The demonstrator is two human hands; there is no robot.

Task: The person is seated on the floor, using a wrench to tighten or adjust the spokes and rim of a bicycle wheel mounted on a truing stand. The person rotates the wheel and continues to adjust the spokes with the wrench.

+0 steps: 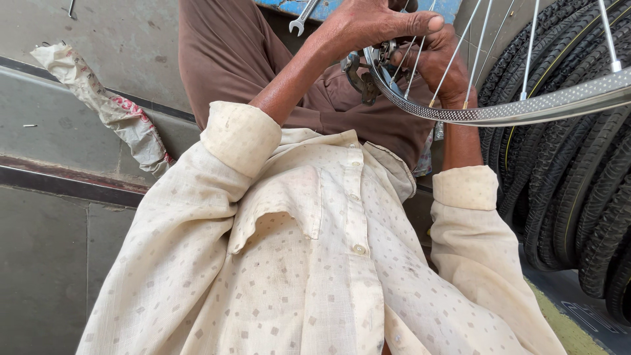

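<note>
The left hand (374,25) grips the top of the wheel rim (526,108) over the lap, thumb out. The right hand (442,66) clutches the rim among the spokes (474,46), beside stacked tyres (572,190).

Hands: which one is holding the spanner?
The left hand, at the picture's left, holds the spanner. The right hand grips the wheel rim instead.

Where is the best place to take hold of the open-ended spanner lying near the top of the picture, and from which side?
Probably on the spanner shank just behind its open jaw, coming from the left. Only that end shows; the rest leaves the frame, and the left hand on the wheel rim crowds its right side.
</note>
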